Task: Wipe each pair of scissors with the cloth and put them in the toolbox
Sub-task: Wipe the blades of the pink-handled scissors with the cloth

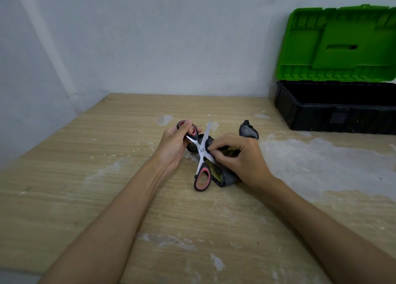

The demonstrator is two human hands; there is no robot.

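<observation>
A pair of scissors [202, 155] with black and pink handles is spread open above the middle of the table. My left hand [173, 147] grips its upper handle loop. My right hand [240, 157] pinches a dark grey cloth [248, 131] round one blade near the pivot; part of the cloth hangs below my palm and part sticks up behind it. The other handle loop points toward me. The toolbox [334, 114], black with a raised green lid [338, 44], stands open at the back right.
The wooden table [107, 187] is worn, with pale scraped patches on its right half. A grey wall runs along its far edge and a corner lies at the back left. The table's left edge slants from the back toward the near left.
</observation>
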